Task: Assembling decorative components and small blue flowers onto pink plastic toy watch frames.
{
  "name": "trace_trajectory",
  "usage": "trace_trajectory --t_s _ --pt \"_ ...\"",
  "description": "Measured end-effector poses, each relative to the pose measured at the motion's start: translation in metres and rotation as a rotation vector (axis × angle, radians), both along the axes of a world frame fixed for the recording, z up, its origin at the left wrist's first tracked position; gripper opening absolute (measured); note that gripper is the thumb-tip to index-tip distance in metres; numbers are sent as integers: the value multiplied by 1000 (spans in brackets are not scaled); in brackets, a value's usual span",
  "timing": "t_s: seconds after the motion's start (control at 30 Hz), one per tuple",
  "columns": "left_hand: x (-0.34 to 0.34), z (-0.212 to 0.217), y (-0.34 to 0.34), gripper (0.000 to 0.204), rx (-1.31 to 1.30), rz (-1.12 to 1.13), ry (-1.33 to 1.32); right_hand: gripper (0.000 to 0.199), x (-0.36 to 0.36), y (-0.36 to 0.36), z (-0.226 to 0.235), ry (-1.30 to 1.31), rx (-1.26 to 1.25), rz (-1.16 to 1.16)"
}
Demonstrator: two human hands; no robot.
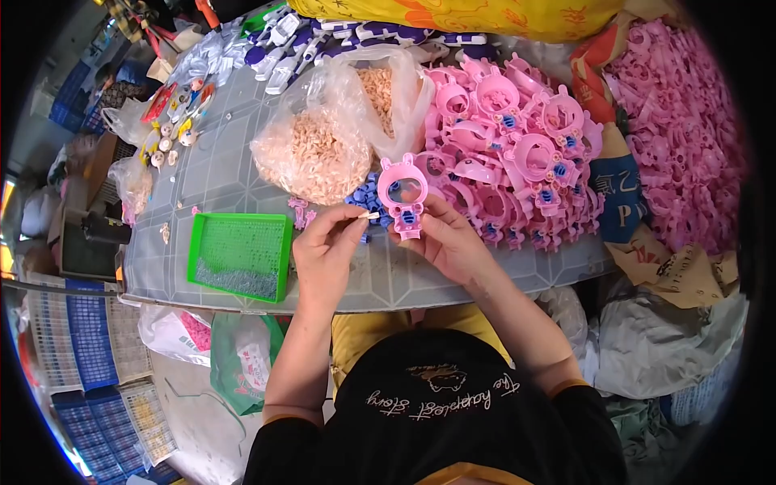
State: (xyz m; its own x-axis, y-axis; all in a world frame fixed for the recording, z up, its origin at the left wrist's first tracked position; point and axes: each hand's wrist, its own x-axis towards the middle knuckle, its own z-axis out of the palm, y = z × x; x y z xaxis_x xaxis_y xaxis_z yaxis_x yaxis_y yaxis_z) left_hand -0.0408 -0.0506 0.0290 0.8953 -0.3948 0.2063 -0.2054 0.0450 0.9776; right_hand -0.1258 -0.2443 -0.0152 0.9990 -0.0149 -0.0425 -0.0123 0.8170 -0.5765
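In the head view, the person sat or stood at the near edge of the grey worktop [230, 153], both forearms reaching over it. The right hand [454, 246] held a pink bear-shaped frame [403, 209] above the worktop, near the middle of the near edge; its fingers were closed on the frame's lower right side. The eared, ring-shaped head pointed toward the far edge, and a blue insert [409, 218] sat in the body below. The left hand [323, 246] was just to the left, thumb and fingers pinched together on a small pale piece [369, 216], close beside the frame.

Behind the hands lay a small pile of blue pieces [365, 192]. Left of the left hand, by the near edge, stood a green tray [286, 259] with grey bits gathered toward its near side. Two clear bags of peach-coloured pieces [315, 153] stood between the blue pile and the far edge. A heap of pink frames [517, 153], several with blue inserts, covered the right part of the worktop. White and purple parts [291, 44] lay along the far edge, and small toy figures [166, 133] near the left edge.
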Motion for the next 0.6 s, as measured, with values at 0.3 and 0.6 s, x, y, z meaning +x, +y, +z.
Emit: trace_trajectory --t_s 0.3,0.6 --pt "-14 -6 -12 17 198 -56 -296 43 -3 0 1 -37 1 15" --pt "-12 2 -2 17 116 -46 -201 46 -2 0 3 -23 -20 38"
